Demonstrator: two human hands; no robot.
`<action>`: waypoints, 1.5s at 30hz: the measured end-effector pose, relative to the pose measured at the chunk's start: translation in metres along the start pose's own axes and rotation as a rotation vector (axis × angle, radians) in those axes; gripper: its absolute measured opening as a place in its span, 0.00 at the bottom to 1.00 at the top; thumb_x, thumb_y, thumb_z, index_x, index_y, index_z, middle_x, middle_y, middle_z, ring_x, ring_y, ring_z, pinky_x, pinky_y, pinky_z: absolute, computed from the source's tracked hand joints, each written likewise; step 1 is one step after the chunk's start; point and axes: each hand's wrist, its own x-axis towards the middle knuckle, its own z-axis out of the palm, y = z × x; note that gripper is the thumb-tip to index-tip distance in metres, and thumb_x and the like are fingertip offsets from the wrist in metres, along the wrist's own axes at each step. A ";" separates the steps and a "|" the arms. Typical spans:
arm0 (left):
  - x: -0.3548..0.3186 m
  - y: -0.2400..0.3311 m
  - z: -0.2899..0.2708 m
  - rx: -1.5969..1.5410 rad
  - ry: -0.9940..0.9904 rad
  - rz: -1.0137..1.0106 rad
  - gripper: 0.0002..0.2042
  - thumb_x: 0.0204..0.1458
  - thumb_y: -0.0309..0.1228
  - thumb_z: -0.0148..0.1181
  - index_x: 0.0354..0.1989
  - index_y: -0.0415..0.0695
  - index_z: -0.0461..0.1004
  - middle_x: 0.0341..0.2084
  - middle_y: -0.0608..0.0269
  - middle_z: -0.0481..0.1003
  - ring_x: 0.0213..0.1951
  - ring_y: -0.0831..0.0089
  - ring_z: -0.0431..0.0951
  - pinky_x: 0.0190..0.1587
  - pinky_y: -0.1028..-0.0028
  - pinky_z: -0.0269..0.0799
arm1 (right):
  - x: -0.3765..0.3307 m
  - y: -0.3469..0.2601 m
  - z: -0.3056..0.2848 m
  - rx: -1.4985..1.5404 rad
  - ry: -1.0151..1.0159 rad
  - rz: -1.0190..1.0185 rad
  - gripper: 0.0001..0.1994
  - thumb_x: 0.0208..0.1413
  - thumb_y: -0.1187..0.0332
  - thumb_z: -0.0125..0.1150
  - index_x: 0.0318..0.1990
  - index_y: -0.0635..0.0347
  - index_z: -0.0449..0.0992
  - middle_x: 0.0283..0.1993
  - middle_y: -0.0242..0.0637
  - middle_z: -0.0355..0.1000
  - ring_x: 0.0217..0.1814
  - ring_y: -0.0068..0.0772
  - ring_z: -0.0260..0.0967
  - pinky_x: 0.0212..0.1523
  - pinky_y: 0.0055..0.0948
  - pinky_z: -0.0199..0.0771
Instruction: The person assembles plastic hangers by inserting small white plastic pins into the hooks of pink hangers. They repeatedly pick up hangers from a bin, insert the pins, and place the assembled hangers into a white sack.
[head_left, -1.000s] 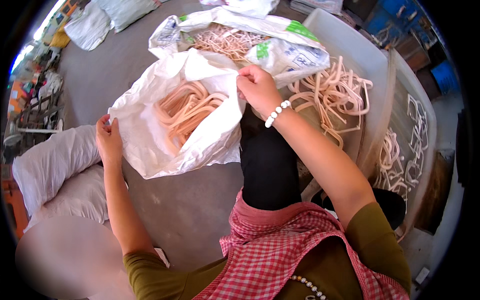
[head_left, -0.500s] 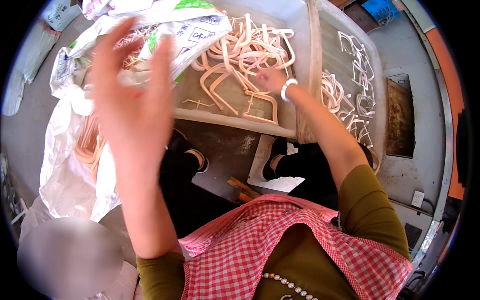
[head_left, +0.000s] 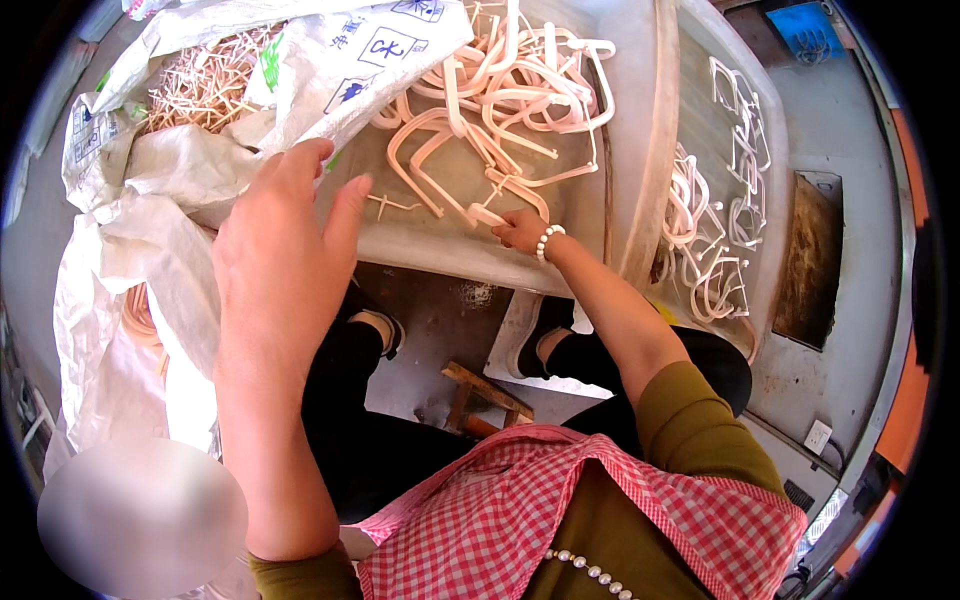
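Observation:
My right hand [head_left: 522, 231], with a white bead bracelet at the wrist, is at the near edge of a translucent plastic bin [head_left: 440, 250]. Its fingers are closed on the end of a pale pink curved plastic piece [head_left: 488, 216]. Farther back in the bin lies a tangled heap of similar bent, U-shaped pieces [head_left: 500, 95], some still joined to thin sprues. A thin loose sprue [head_left: 392, 205] rests near the bin's left side. My left hand [head_left: 285, 240] hovers by the white printed sack, thumb and fingers apart, holding nothing.
The white woven sack [head_left: 180, 165] at the left holds many thin plastic scraps [head_left: 205, 85]. Below it, a white bag [head_left: 110, 330] shows pink curved pieces [head_left: 142, 315]. A second bin [head_left: 770, 180] on the right holds more bent pieces. A wooden stool [head_left: 480, 395] stands between my legs.
My left hand has come down from its raised, blurred position. My right hand has moved left and toward me, from beside the heap to the bin's near edge, now gripping a curved piece.

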 end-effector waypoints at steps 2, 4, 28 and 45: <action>-0.002 0.000 0.002 0.014 -0.018 0.001 0.15 0.52 0.35 0.58 0.43 0.37 0.72 0.37 0.49 0.76 0.39 0.53 0.76 0.40 0.61 0.70 | -0.001 -0.016 -0.008 -0.141 0.019 -0.078 0.22 0.51 0.50 0.57 0.40 0.61 0.77 0.36 0.50 0.76 0.38 0.50 0.73 0.41 0.41 0.71; -0.002 0.003 0.000 0.014 -0.043 -0.010 0.15 0.51 0.34 0.58 0.43 0.36 0.71 0.37 0.49 0.76 0.39 0.53 0.76 0.41 0.61 0.70 | 0.012 -0.033 -0.020 -0.213 0.100 -0.008 0.25 0.50 0.48 0.59 0.42 0.63 0.76 0.38 0.50 0.75 0.41 0.49 0.73 0.43 0.39 0.71; -0.016 -0.005 0.072 0.152 -0.173 0.407 0.22 0.46 0.29 0.60 0.50 0.36 0.66 0.42 0.43 0.71 0.45 0.52 0.73 0.50 0.61 0.67 | -0.051 -0.124 -0.047 -0.089 0.040 -0.384 0.17 0.46 0.62 0.57 0.39 0.66 0.71 0.33 0.56 0.72 0.38 0.56 0.71 0.42 0.45 0.70; 0.035 0.040 0.050 -0.037 -0.197 0.024 0.19 0.54 0.32 0.50 0.52 0.36 0.66 0.43 0.44 0.73 0.45 0.49 0.73 0.49 0.59 0.68 | -0.148 -0.095 -0.088 0.750 0.398 -0.519 0.12 0.56 0.72 0.54 0.47 0.66 0.70 0.37 0.37 0.76 0.38 0.19 0.71 0.40 0.22 0.70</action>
